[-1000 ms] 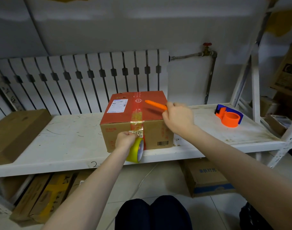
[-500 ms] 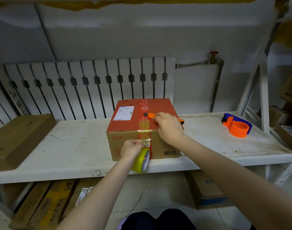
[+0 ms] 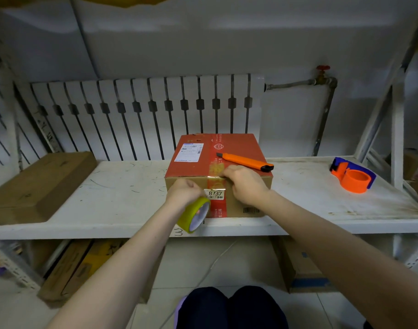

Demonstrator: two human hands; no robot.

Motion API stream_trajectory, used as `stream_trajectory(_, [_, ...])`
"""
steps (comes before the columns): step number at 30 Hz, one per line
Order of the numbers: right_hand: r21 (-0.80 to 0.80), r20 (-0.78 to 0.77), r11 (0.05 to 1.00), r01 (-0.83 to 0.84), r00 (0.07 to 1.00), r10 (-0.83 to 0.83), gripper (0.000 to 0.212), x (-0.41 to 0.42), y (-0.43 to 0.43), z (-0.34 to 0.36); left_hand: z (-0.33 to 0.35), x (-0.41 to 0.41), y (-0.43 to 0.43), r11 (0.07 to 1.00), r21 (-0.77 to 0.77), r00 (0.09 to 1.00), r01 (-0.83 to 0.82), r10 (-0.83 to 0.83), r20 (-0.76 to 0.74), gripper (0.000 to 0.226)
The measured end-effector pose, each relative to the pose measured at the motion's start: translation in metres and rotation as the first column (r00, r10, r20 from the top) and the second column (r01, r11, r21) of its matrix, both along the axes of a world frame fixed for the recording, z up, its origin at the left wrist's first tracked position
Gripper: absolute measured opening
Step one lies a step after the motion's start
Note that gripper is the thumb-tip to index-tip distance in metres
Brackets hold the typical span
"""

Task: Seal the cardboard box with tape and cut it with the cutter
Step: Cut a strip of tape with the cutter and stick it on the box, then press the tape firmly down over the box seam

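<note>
At the bottom edge, two knees in dark trousers (image 3: 231, 307) are seen, and from them both bare forearms reach forward to the shelf. Under the shelf, flat cartons (image 3: 67, 271) are laid on the tiled floor at the left, and a brown carton with a blue stripe (image 3: 300, 269) is stood at the right.

The left hand (image 3: 183, 192) is closed around a roll of yellow tape (image 3: 195, 214), which is held tilted in front of the lower front face of the cardboard box (image 3: 241, 148), just over the shelf edge. The right hand (image 3: 244, 185) is laid on the upper front edge of the box; its fingers are bent and pressed down on the clear tape strip (image 3: 216, 173) that runs over the edge, and nothing is gripped in it. A white label with the number 8737 (image 3: 215, 194) is seen between the two hands.

The box, red on top and brown at the front, is placed on the white shelf (image 3: 122, 193), near its front edge. On top of the box, the orange cutter (image 3: 244, 160) is laid diagonally, apart from the right hand. A white shipping label (image 3: 189, 151) is stuck on the left part of the top.

Further left a flat brown box (image 3: 37, 184) is rested on the shelf, and far right an orange and blue tape dispenser (image 3: 353, 174) is placed. Behind, a white radiator (image 3: 144, 115) and a pipe with a red valve (image 3: 323, 70) are fixed at the wall.
</note>
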State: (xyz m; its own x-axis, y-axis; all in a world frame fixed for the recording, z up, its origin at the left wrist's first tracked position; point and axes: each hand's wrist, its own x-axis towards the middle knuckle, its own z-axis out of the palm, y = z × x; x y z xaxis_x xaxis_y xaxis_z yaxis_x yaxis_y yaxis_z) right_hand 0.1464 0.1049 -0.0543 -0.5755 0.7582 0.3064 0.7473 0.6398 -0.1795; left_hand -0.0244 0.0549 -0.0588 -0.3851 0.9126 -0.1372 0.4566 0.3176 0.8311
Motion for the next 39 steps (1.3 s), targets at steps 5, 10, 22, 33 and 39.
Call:
stream_trajectory(5, [-0.004,-0.035,1.000,0.002,0.999,-0.002,0.034,0.001,-0.003,-0.001,0.050,0.006,-0.011,0.980,0.184,0.966,0.075,-0.026,-0.258,0.014])
stream_trajectory(10, [-0.018,-0.070,1.000,0.001,0.998,-0.002,0.035,0.003,-0.004,-0.001,0.076,0.013,-0.012,0.896,0.422,0.789,0.141,0.156,-0.595,0.017])
stream_trajectory(22, [-0.037,-0.126,0.999,-0.006,0.992,0.002,0.037,0.004,0.010,-0.005,0.037,-0.015,0.057,0.942,0.215,0.500,0.258,0.061,-0.864,0.030])
stream_trajectory(33, [0.043,-0.197,0.999,-0.024,0.980,0.032,0.039,0.004,0.017,-0.022,0.021,-0.019,0.058,0.889,0.378,0.625,0.258,0.145,-0.767,0.067])
stream_trajectory(39, [0.111,-0.373,0.993,0.028,0.928,0.016,0.039,0.005,0.002,-0.035,-0.002,-0.011,0.041,0.747,0.233,0.545,0.622,-0.201,-0.814,0.025])
